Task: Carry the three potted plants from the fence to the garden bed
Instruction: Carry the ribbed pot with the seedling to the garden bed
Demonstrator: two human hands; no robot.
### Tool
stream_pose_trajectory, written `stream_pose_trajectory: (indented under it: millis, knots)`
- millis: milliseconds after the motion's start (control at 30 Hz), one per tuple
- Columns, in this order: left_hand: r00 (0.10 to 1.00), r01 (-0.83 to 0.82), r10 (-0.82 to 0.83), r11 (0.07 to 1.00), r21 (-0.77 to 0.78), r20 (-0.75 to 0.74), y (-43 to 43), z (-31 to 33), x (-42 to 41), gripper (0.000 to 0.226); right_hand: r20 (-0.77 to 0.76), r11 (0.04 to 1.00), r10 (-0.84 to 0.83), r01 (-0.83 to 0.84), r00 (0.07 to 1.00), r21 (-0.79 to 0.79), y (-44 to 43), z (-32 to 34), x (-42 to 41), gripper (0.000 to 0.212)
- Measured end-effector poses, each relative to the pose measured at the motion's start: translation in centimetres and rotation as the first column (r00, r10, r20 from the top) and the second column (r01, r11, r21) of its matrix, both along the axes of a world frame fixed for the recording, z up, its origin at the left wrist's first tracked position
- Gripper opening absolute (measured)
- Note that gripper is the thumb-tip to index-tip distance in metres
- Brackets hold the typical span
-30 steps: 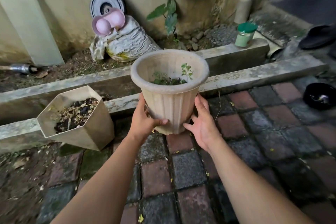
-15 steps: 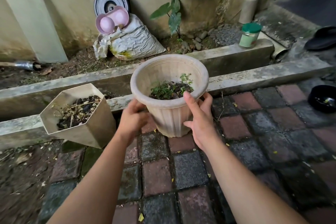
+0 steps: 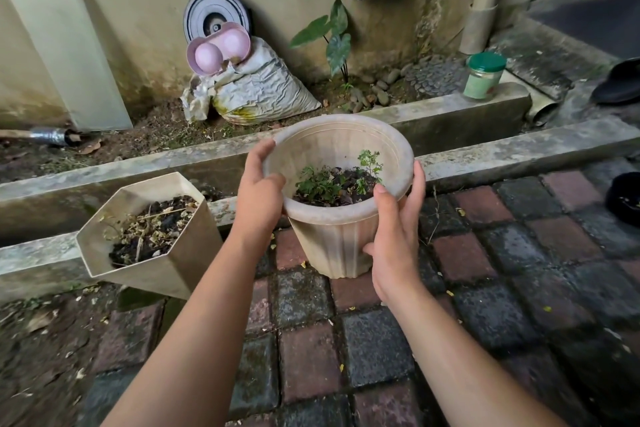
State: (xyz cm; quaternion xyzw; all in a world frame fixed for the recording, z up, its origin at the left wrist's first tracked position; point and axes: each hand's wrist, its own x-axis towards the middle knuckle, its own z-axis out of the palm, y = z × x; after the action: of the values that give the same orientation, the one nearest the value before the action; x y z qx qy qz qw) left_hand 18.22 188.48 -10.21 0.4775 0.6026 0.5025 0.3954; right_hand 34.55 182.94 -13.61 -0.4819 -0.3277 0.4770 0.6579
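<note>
Head view, round pot [image 3: 341,218]: a beige ribbed pot with small green sprigs in dark soil, its base at or just above the brick paving [image 3: 485,288]; whether it touches cannot be told. It sits just short of the concrete curb [image 3: 502,156], likely about to be set down there.

Head view, left hand [image 3: 258,191]: clasped on the pot's left rim, fingers curled over the far lip and thumb hooked inside, probably to keep the top from tipping.

Head view, right hand [image 3: 394,246]: pressed against the right wall, thumb up at the rim and fingers wrapped round behind, so it seems to take the weight lower down.

Head view, six-sided pot [image 3: 149,236]: leaning against the curb to the left, holding dry twigs and soil; it looks already delivered, so the round pot would go beside it.

Head view, garden bed [image 3: 156,135]: bare earth beyond the curbs, with a crumpled sack [image 3: 263,94] against the wall.

Head view, third pot: none clearly seen here.
</note>
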Motion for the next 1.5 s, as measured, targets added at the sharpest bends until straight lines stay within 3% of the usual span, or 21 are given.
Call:
stream_pose_trajectory:
  millis: [233, 467, 567, 700, 933, 1367, 1433, 1500]
  knots:
    - [0.993, -0.115, 0.114, 0.993, 0.025, 0.034, -1.6, 0.0, 3.0, 0.063, -0.015, 0.999, 0.041, -0.041, 0.999, -0.015, 1.4, -0.5, 2.9, 0.067]
    - [0.976, -0.219, 0.220, 0.974, 0.053, -0.010, -3.5, 0.2, 7.2, 0.048, -0.010, 0.975, 0.198, -0.198, 0.980, -0.098, 3.0, 0.8, 7.5, 0.057]
    - [0.988, -0.136, 0.137, 0.991, 0.016, -0.077, -3.3, 0.3, 5.9, 0.049, 0.117, 0.984, 0.146, -0.132, 0.982, -0.121, 2.9, 1.3, 7.0, 0.057]
    - [0.998, -0.051, 0.051, 0.999, -0.001, -0.039, -2.5, 0.4, 3.8, 0.050, 0.316, 0.996, 0.050, -0.024, 0.948, -0.086, 2.9, 1.4, 5.4, 0.084]
    - [0.979, -0.180, 0.176, 0.983, -0.026, -0.101, -2.5, 0.0, 5.3, 0.054, 0.390, 0.997, 0.019, 0.013, 0.921, -0.081, 4.0, 1.8, 5.9, 0.077]
    - [0.992, -0.104, 0.098, 0.992, -0.074, -0.079, -3.2, 1.4, 5.1, 0.056, 0.410, 0.983, 0.104, -0.030, 0.906, -0.183, 3.7, 3.2, 6.2, 0.086]
    - [0.992, -0.077, 0.063, 0.988, -0.130, -0.113, -3.6, 1.8, 4.9, 0.056, 0.424, 0.976, 0.136, -0.048, 0.896, -0.212, 3.5, 3.4, 6.5, 0.087]
    - [0.967, -0.048, -0.008, 0.976, -0.214, -0.254, -3.6, 2.7, 4.5, 0.058, 0.459, 0.959, 0.205, -0.083, 0.865, -0.273, 3.5, 3.8, 7.5, 0.086]
